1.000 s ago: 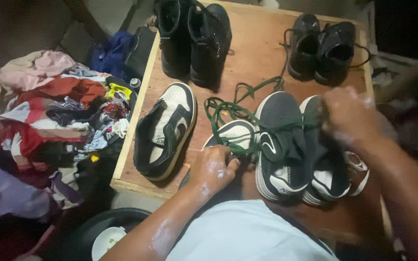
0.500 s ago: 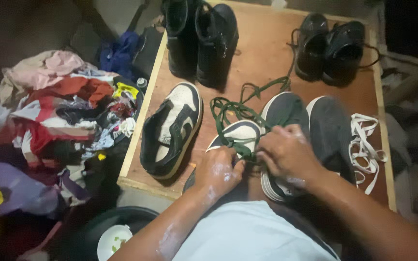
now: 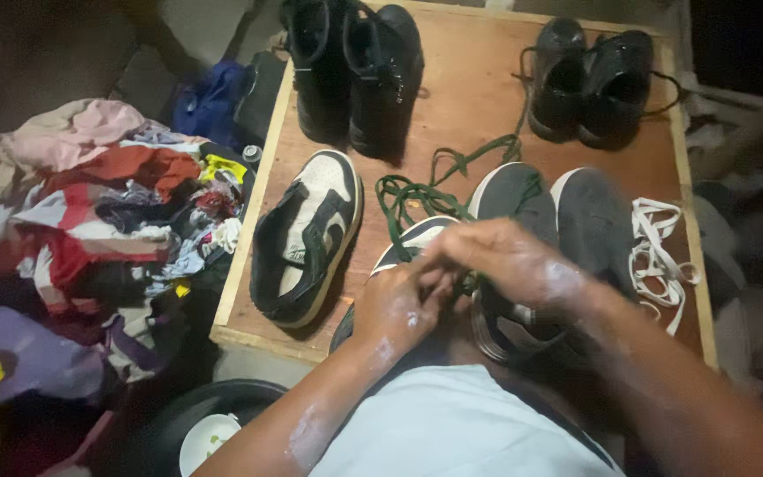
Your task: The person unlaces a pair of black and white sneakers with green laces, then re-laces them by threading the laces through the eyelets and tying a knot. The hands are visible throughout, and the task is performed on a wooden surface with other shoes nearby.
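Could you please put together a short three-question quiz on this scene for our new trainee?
1. True or false: both hands meet at the green lace over the sneaker nearest the person.
2. Which lies at the board's right edge? A) white lace B) black boots C) clothes pile
3. What stands at the far right corner of the wooden board?

Key: 1 true: left hand and right hand touch there. 2 A. 3 A pair of black shoes.
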